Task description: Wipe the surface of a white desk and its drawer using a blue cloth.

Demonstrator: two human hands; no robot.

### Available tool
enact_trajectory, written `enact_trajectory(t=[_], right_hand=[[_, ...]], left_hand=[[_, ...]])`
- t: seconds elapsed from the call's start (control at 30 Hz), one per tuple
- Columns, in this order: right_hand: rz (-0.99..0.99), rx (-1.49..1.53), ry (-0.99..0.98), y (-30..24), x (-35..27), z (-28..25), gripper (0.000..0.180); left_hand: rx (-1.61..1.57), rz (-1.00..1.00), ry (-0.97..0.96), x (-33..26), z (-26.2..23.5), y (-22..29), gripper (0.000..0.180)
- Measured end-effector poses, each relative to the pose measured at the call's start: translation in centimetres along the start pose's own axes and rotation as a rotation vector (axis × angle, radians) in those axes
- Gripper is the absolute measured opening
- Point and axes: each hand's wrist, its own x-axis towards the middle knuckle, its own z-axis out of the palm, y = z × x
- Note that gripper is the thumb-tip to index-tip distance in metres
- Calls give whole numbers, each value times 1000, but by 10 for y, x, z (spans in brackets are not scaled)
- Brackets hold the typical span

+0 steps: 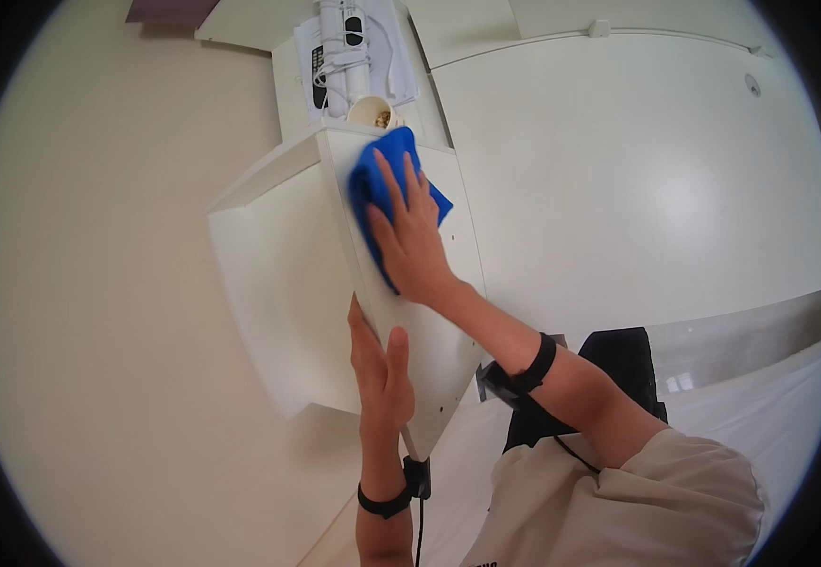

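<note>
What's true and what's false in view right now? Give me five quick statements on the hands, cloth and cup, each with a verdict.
1. The right hand is on a blue cloth. True.
2. The left hand holds a second cloth. False: it is at the edge of the white panel, with no cloth.
3. The cup is empty. False: small brownish bits show inside it.
4. Each forearm wears a black band. True.
5. The papers lie on the near side of the cup. False: they show beyond it.
</note>
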Motion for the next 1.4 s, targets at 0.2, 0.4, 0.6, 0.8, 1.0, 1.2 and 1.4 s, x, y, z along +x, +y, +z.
enact_trajectory(t=[0.2, 0.4, 0.6, 0.8, 1.0, 1.2, 1.4], right_hand=[[-95, 23, -45, -64, 33, -21, 64], [-29, 78, 95, 12, 50, 5, 63], [363, -27, 86, 146, 66, 15, 63], [295, -150, -17, 166, 60, 16, 64], [-94, 2, 85, 4, -3, 3, 67], [-200, 40, 10, -62, 27, -13, 66], [-69, 39, 86, 17, 50, 5, 62]], left_hand=[[30, 32, 3, 1, 0, -2, 71], [7, 28, -9, -1, 0, -5, 70], [5, 28, 4, -2, 1, -5, 72], [22, 7, 14, -2, 1, -5, 73], [0, 17, -10, -3, -1, -4, 71], [47, 50, -12, -2, -1, -5, 68], [51, 15, 18, -4, -1, -7, 71]])
